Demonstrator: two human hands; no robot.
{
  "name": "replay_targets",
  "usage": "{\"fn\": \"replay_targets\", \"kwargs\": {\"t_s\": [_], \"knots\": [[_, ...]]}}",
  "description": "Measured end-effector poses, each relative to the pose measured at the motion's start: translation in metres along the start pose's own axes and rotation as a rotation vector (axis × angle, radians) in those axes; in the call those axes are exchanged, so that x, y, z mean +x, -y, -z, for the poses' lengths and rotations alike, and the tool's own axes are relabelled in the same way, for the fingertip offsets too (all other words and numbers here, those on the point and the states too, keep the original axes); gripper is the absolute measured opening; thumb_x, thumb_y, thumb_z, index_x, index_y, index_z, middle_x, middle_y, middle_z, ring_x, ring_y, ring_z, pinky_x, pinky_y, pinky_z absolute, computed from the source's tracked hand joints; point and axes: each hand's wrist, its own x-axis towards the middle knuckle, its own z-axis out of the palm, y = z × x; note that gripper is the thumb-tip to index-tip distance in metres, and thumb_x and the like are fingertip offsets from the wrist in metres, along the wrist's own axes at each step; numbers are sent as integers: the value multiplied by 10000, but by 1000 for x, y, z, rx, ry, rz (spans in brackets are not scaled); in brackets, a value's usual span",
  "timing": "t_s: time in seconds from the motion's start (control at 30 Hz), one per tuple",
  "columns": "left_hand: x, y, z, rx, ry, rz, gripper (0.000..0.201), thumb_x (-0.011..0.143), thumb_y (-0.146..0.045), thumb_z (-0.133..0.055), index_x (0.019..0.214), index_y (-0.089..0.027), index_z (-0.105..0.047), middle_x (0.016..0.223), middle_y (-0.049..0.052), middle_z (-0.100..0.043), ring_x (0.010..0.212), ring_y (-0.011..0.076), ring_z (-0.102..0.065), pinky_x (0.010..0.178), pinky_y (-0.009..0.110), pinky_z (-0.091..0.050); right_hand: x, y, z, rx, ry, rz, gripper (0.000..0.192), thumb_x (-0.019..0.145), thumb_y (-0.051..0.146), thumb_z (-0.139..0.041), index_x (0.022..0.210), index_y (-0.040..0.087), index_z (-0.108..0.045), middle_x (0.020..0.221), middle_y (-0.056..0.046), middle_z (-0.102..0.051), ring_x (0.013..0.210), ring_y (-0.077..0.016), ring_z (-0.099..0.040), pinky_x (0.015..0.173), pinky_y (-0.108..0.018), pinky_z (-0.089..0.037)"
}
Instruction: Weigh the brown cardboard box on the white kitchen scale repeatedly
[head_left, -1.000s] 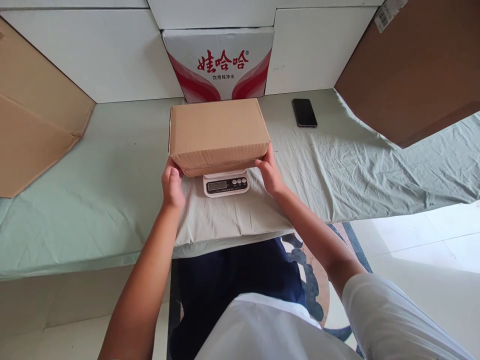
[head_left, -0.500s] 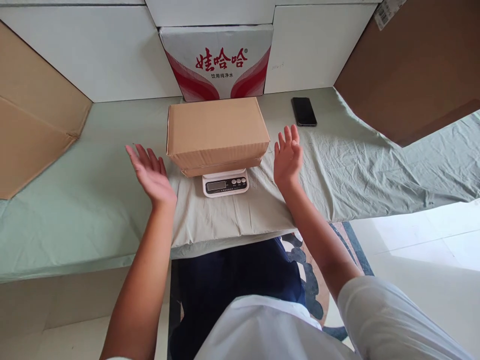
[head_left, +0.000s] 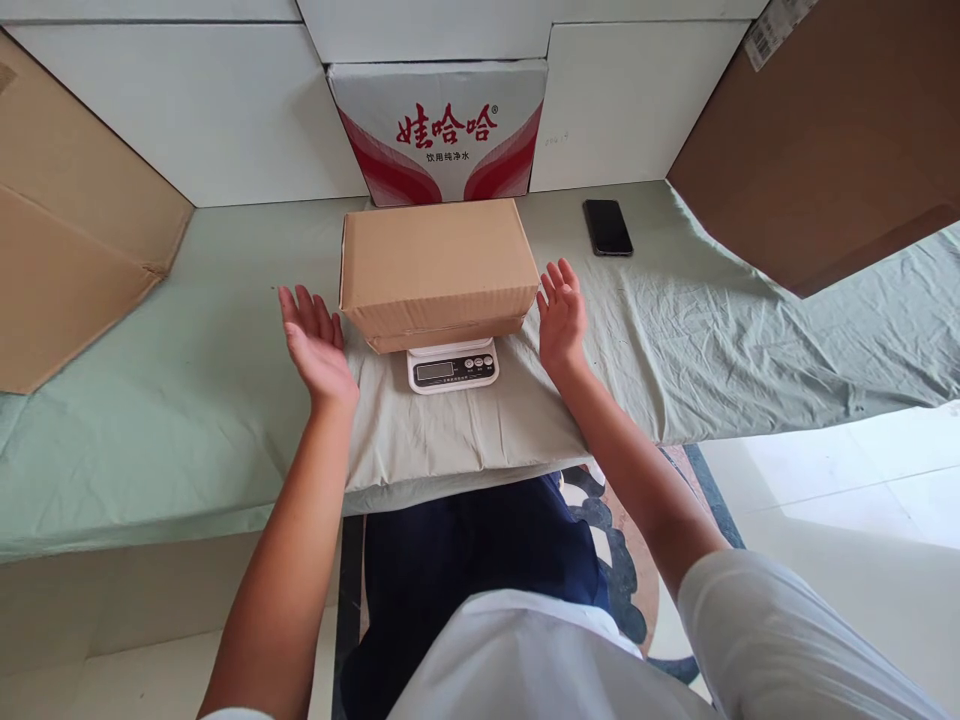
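A brown cardboard box (head_left: 439, 255) rests on a white digital scale (head_left: 454, 367), covering the scale's platform; only the front panel with its dark display and round buttons shows. To the left of the box, my left hand (head_left: 319, 345) is open, palm turned inward, fingers apart and holding nothing. At the box's right side my right hand (head_left: 562, 318) is also open, with its fingertips very near the box's front right corner; whether they touch it I cannot tell.
Behind the box stands a white and red printed carton (head_left: 450, 130). A black phone (head_left: 608, 227) lies at the back right on the green cloth (head_left: 187, 430). Large cardboard boxes flank the table, one at the left (head_left: 75, 240) and one at the right (head_left: 832, 150).
Both hands have moved inward, closer to the sides of the box, and remain open. The box and scale stay in place; the view has shifted slightly.
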Motion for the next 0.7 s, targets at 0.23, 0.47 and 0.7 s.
{"fn": "replay_targets", "kwargs": {"t_s": [0.23, 0.47, 0.7], "knots": [[1, 4, 1, 0, 8, 6, 737, 1024, -625, -283, 1664, -264, -219, 1810, 92, -197, 1639, 189, -310, 1321, 400, -280, 3, -3, 3, -43, 33, -6, 724, 795, 707, -520, 1435, 373, -470, 1677, 1, -447, 1635, -274, -338, 1360, -593, -241], [1, 4, 1, -6, 18, 11, 713, 1047, -578, -255, 1669, -233, -198, 1809, 113, -187, 1635, 182, -317, 1323, 403, -280, 3, -5, 2, -21, 31, -1, 661, 801, 697, -539, 1381, 380, -521, 1631, 3, -509, 1604, -280, -390, 1346, -614, -256], [0, 4, 1, -10, 36, -18, 793, 996, -678, -353, 1655, -248, -256, 1804, 115, -209, 1641, 209, -314, 1325, 404, -288, 3, -3, 3, -45, 55, 9, 663, 811, 688, -514, 1393, 372, -512, 1614, -11, -518, 1583, -282, -414, 1333, -596, -278]]}}
